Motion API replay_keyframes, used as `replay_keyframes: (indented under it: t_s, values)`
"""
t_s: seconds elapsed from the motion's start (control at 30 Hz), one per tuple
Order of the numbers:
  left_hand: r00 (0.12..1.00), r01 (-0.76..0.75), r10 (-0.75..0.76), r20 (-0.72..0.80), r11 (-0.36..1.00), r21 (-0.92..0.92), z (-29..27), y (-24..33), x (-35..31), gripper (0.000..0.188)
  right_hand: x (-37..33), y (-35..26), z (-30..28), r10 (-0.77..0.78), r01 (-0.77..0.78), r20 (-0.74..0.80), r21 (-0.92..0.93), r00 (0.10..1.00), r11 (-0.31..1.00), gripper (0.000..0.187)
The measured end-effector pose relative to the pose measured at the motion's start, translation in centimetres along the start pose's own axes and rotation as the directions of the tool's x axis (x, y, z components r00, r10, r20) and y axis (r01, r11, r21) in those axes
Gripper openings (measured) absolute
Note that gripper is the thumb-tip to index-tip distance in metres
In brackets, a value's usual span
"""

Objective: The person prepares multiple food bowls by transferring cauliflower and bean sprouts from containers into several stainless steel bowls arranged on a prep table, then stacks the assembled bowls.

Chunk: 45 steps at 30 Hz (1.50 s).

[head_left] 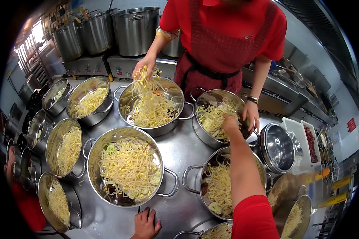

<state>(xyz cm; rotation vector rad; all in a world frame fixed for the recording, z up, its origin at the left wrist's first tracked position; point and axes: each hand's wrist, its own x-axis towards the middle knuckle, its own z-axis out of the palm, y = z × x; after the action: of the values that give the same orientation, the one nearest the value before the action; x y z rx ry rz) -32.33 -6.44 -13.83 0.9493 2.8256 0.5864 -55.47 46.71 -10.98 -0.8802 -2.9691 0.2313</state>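
Observation:
My right hand [229, 124] reaches across into a steel pot [206, 135] at the right and is closed on bean sprouts [212, 119], its fingertips partly buried among them. My left hand [145, 225] lies on the steel table [173, 153] with fingers apart and nothing in it. Just beyond it stands a large two-handled pot [92, 175] heaped with bean sprouts, with some green leaf and dark pieces at its edge. Under my right forearm is another pot [191, 187] of sprouts.
Opposite, a co-worker in a red apron [215, 44] lifts sprouts above a pot [163, 129]; their other hand [251, 113] touches the pot I reach into. More sprout pots line the left, near another person's red sleeve [28, 209]. Stacked steel bowls [281, 147] stand right.

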Motion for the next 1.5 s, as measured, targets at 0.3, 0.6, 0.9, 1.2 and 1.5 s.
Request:
replay_keyframes:
  t_s: [0.3,0.6,0.9,1.2,1.5]
  values:
    - [1.000,0.004,-0.004,-0.005,1.000,0.006,0.0,0.2,0.3,0.053,1.1,2.3,-5.3,0.030,0.093,-0.237,0.489,0.971,0.867,0.058]
    - [0.993,-0.023,0.022,-0.113,1.000,-0.007,-0.6,1.1,0.9,0.048,-3.0,0.4,-6.6,-0.059,0.179,-0.414,0.256,0.909,0.950,0.045]
    - [0.982,-0.029,0.027,-0.188,1.000,-0.010,-0.5,1.0,0.0,0.048,-24.0,-25.3,-6.3,-0.895,0.818,-0.055,0.433,0.442,0.377,0.042]
    - [0.979,-0.038,0.034,-0.199,0.999,-0.017,-0.5,1.1,0.0,0.048,-23.6,-32.5,1.0,-0.716,0.602,0.213,0.415,0.665,0.682,0.049]
    - [0.988,-0.025,0.020,-0.150,0.999,-0.031,0.4,1.1,0.2,0.048,-27.9,-28.7,-1.2,-0.698,0.605,0.296,0.351,0.653,0.715,0.083]
